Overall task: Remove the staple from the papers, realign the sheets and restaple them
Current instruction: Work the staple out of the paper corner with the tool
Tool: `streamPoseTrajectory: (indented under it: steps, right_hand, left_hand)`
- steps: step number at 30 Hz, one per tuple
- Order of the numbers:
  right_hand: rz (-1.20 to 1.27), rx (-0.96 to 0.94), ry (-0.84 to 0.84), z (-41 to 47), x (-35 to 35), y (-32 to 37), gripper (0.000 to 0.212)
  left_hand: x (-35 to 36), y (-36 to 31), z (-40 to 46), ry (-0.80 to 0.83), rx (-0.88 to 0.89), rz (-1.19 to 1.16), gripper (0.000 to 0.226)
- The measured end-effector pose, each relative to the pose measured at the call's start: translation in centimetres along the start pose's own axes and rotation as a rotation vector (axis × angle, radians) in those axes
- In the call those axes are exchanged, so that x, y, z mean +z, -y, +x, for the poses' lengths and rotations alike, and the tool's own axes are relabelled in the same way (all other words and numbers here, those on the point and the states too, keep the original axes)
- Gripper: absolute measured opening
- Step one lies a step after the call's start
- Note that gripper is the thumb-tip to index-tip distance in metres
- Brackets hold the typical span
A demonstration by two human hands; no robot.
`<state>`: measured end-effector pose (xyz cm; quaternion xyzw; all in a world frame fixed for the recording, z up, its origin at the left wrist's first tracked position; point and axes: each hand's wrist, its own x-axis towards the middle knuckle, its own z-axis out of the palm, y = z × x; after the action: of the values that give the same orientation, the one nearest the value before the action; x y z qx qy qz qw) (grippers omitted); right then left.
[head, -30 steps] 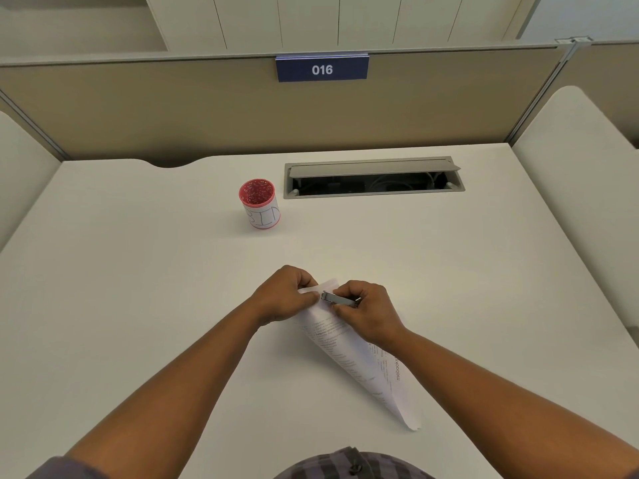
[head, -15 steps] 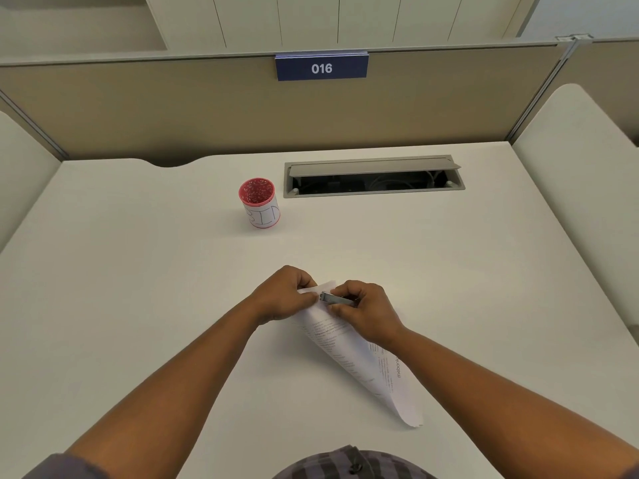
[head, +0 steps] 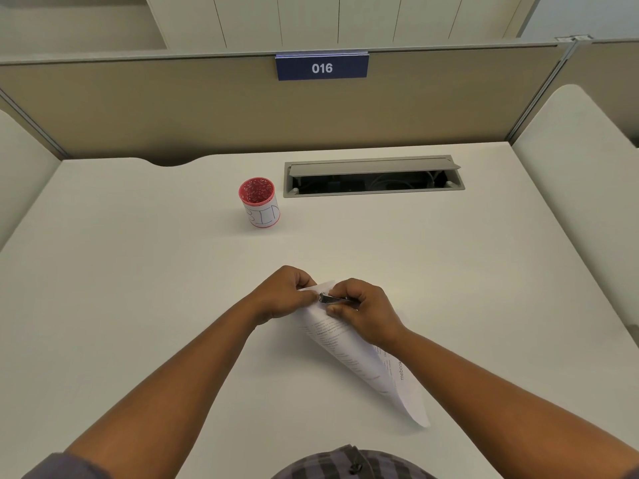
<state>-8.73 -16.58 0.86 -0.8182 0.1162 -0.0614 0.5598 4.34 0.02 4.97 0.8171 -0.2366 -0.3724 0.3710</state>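
White desk [head: 138,288]; red cup [head: 259,202] with white label; blue sign [head: 321,67], white digits; white papers [head: 363,361], black print; grey checked shirt [head: 349,466]; beige partition [head: 173,108].

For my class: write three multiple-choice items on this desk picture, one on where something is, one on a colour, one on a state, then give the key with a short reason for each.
1. Where does the mesh cup stand?
A. left of the cable hatch
B. right of it
C. inside it

2. What colour is the sign reading 016?
A. red
B. blue
C. green

3. What is the state of the papers?
A. flat on the desk
B. torn in half
C. curled, held at the top corner

Key: 1 A, the cup sits left of the hatch. 2 B, white digits on blue. 3 C, the left hand pinches the corner while the right hand applies a metal tool.
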Motion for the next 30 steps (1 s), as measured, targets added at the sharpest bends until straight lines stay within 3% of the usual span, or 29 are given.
streamPoseTrajectory:
  steps: [5,13,24,30]
  right_hand:
    - [-0.100,-0.144,-0.027,0.0,0.2,-0.4,0.014]
    - [-0.251,-0.288,-0.061,0.0,0.7,-0.9,0.016]
    - [-0.366,-0.421,-0.114,0.0,0.6,-0.9,0.010]
    - [-0.528,-0.602,-0.139,0.1,0.7,-0.9,0.006]
  left_hand:
    - [-0.2,-0.2,0.1,0.015,-0.026,-0.042,0.023]
    - [-0.2,-0.2,0.2,0.030,-0.042,-0.083,0.030]
    - [-0.1,-0.2,0.5,0.027,-0.069,-0.096,0.027]
    - [-0.2,0.1,0.4,0.036,-0.075,-0.103,0.028]
